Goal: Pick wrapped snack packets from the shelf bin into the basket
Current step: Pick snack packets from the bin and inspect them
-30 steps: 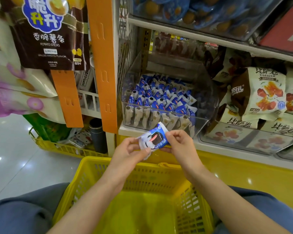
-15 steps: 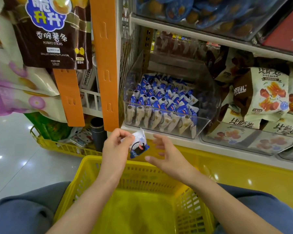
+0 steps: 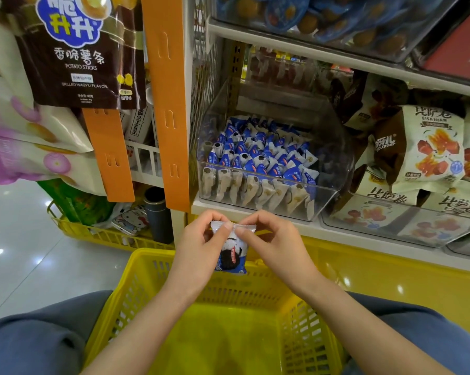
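Observation:
A blue and white wrapped snack packet (image 3: 232, 255) hangs upright above the far rim of the yellow basket (image 3: 304, 328). My left hand (image 3: 201, 247) pinches its top seal at the left, and my right hand (image 3: 274, 242) pinches the same seal at the right. Behind them, on the shelf, a clear plastic bin (image 3: 334, 169) holds several more blue and white snack packets (image 3: 258, 158). The basket rests between my knees, and its inside shows only bare yellow floor.
Orange hanging strips (image 3: 166, 98) with potato stick bags (image 3: 79, 50) stand to the left of the bin. Bags of pizza rolls (image 3: 423, 147) fill the neighbouring clear bin on the right. A second yellow basket (image 3: 103, 234) with a dark flask sits on the floor at left.
My right hand let go of the packet and has now come back to pinch its top seal. The packet turned from lying sideways to hanging upright between both hands.

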`<act>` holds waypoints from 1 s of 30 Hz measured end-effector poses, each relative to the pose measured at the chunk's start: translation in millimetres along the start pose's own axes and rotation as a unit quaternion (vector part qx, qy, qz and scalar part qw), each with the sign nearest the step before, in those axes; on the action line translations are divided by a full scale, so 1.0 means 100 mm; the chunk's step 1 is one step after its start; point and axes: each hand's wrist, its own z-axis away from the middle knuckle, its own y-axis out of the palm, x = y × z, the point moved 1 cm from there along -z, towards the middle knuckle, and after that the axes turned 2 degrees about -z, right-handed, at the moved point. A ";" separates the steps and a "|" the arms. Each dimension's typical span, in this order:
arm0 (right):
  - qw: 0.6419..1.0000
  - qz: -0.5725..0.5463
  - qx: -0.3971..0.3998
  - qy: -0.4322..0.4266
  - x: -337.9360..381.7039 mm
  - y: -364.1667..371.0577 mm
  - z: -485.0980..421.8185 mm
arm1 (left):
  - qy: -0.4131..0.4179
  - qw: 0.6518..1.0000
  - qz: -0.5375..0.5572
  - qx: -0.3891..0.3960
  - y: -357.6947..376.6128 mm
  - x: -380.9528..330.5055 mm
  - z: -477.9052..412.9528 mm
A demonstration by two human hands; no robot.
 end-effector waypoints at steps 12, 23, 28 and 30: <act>0.986 0.057 -0.135 -0.075 -0.02 -0.09 0.02 | -0.088 0.995 -0.045 -0.020 -0.03 0.12 -0.06; 0.949 0.194 -0.005 -0.250 -0.01 0.00 0.09 | -0.191 0.947 0.255 0.039 -0.06 0.00 -0.04; 0.993 0.045 -0.052 -0.101 0.04 0.02 0.10 | -0.174 0.963 0.202 -0.024 -0.05 -0.01 -0.05; 0.997 -0.060 -0.048 0.019 0.03 0.01 0.05 | -0.164 0.966 0.198 -0.006 -0.03 -0.02 -0.05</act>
